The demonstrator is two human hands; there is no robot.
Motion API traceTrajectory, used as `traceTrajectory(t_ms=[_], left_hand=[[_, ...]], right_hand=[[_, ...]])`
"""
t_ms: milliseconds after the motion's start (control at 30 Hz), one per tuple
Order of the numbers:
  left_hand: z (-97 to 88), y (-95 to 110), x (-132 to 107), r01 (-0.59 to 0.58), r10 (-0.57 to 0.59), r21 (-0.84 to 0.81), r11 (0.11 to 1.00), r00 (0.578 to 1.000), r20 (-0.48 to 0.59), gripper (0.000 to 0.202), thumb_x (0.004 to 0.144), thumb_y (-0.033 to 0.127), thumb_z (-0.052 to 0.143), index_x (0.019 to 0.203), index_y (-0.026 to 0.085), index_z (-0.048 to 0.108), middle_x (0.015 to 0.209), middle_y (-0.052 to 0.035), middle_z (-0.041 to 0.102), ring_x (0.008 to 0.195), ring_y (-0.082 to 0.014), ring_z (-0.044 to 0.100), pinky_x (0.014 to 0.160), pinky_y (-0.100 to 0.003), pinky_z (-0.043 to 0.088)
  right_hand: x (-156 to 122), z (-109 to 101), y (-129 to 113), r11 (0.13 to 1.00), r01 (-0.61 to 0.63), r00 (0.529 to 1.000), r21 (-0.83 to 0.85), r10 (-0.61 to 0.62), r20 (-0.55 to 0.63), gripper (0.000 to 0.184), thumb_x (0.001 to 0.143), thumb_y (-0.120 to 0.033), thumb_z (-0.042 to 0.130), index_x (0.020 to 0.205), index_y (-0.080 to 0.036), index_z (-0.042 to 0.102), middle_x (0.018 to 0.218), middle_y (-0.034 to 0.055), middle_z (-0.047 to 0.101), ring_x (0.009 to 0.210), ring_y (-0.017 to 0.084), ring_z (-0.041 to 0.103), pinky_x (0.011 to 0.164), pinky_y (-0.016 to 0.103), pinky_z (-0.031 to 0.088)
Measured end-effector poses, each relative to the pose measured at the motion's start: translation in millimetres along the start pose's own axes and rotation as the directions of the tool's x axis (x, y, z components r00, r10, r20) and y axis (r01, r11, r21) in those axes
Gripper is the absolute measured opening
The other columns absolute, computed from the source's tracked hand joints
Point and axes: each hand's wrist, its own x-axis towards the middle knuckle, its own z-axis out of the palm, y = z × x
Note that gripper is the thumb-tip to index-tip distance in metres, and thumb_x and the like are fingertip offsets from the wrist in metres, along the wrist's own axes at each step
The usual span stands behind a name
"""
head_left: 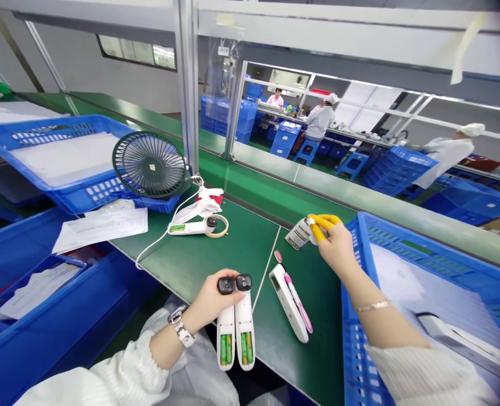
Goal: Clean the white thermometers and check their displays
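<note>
My left hand [216, 293] grips two white handheld devices side by side, the left device [226, 321] and the right device [244, 321]. Both have black heads and uncovered compartments with green batteries. Farther off, my right hand [334, 239], with yellow finger cots, pinches the edge of a printed label sheet [298, 234] at the bench surface. Between my hands lies another white device [288, 304] with a small dark screen, beside a pink-handled tool [299, 304]. A fourth such device [188, 227], batteries showing, rests against a tape roll [221, 232].
On the right stands a blue basket [362, 225] holding white sheets and a white device. A dark fan [150, 163] and its white cord sit at left, near another blue basket [93, 194]. Metal posts [186, 84] rise behind the green bench [250, 248]. Several people work beyond.
</note>
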Motion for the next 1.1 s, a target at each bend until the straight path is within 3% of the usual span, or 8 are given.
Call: traceTrajectory(t_ms=[100, 233, 367, 533, 900, 1100], left_hand=[[0.9, 0.5, -0.3, -0.003, 0.003, 0.016, 1.000, 1.000, 0.002, 0.029, 0.065, 0.023, 0.069, 0.092, 0.016, 0.063, 0.090, -0.0051, 0.067, 0.082, -0.0195, 0.060, 0.075, -0.030, 0.048], [1.9, 3.0, -0.8, -0.004, 0.004, 0.039, 0.999, 1.000, -0.011, 0.027, 0.066, 0.022, 0.068, 0.092, 0.017, 0.063, 0.091, -0.0047, 0.067, 0.083, -0.0195, 0.060, 0.076, -0.030, 0.047], [1.7, 4.9, -1.2, -0.015, 0.015, 0.050, 0.999, 1.000, -0.004, 0.027, 0.066, 0.022, 0.066, 0.092, 0.017, 0.062, 0.092, -0.0049, 0.067, 0.085, -0.0197, 0.061, 0.078, -0.030, 0.046], [1.2, 1.5, -0.3, -0.019, 0.019, 0.057, 0.998, 1.000, 0.007, 0.027, 0.066, 0.022, 0.066, 0.092, 0.016, 0.062, 0.092, -0.0054, 0.067, 0.085, -0.0198, 0.060, 0.078, -0.030, 0.046], [2.3, -2.2, 1.1, -0.028, 0.028, 0.056, 0.998, 1.000, 0.013, 0.029, 0.066, 0.023, 0.066, 0.094, 0.016, 0.062, 0.094, -0.0061, 0.067, 0.085, -0.0190, 0.061, 0.075, -0.028, 0.048], [2.5, -2.4, -0.3, -0.033, 0.032, 0.075, 0.997, 0.999, 0.008, 0.028, 0.067, 0.023, 0.066, 0.093, 0.016, 0.062, 0.092, -0.0050, 0.067, 0.084, -0.0186, 0.061, 0.075, -0.028, 0.047]], right_hand=[[-13.9, -0.5, -34.2, 0.973, 0.195, 0.979, 0.122, -0.201, 0.041, 0.029, 0.089, -0.028, 0.043, 0.105, -0.020, 0.066, 0.104, 0.0096, 0.060, 0.097, 0.021, 0.058, 0.086, 0.037, 0.048], [-33.3, 0.0, -71.3, 0.880, 0.425, 0.877, 0.211, -0.458, 0.147, 0.025, 0.086, -0.022, 0.050, 0.104, -0.024, 0.067, 0.106, 0.0091, 0.060, 0.093, 0.020, 0.056, 0.079, 0.036, 0.050], [-41.1, 0.4, -85.3, 0.803, 0.562, 0.787, 0.197, -0.593, 0.172, 0.026, 0.085, -0.017, 0.051, 0.105, -0.024, 0.066, 0.112, 0.0130, 0.060, 0.089, 0.022, 0.054, 0.075, 0.042, 0.048], [-42.2, -0.4, -87.9, 0.711, 0.697, 0.704, 0.093, -0.704, 0.094, 0.028, 0.081, -0.009, 0.051, 0.105, -0.020, 0.063, 0.125, 0.0189, 0.051, 0.107, 0.029, 0.049, 0.078, 0.045, 0.046], [-43.0, 0.4, -90.2, 0.686, 0.723, 0.683, 0.080, -0.728, 0.064, 0.028, 0.083, -0.012, 0.047, 0.105, -0.021, 0.061, 0.125, 0.0180, 0.051, 0.110, 0.030, 0.047, 0.078, 0.044, 0.047], [-42.2, -2.3, -90.0, 0.723, 0.687, 0.713, 0.071, -0.690, 0.121, 0.026, 0.082, -0.015, 0.052, 0.103, -0.022, 0.066, 0.120, 0.0178, 0.055, 0.113, 0.033, 0.045, 0.087, 0.057, 0.038]])
